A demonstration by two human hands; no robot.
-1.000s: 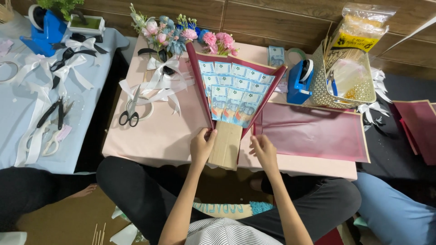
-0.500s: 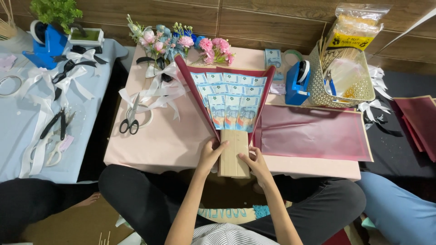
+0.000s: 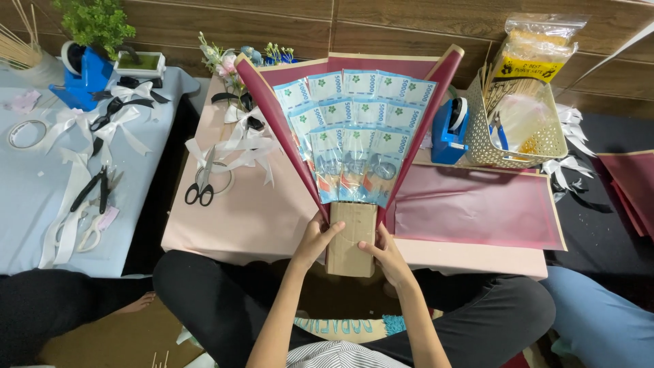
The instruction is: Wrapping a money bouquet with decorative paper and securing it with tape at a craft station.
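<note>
Comparing with a second ago, I find the banknote bouquet (image 3: 354, 146) raised from lying on the pink bench (image 3: 252, 218) to standing upright before me, its fan now closer to the camera. It shows three overlapping rows of blue-green notes framed by maroon wrapping paper, on a brown cardboard handle (image 3: 351, 235). My left hand (image 3: 315, 240) and right hand (image 3: 387, 251) are closed around that handle from either side, above the bench's near edge.

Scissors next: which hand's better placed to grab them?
Left, probably. The scissors lie on the pink table on the left hand's side; the right hand would have to cross the cardboard handle.
</note>
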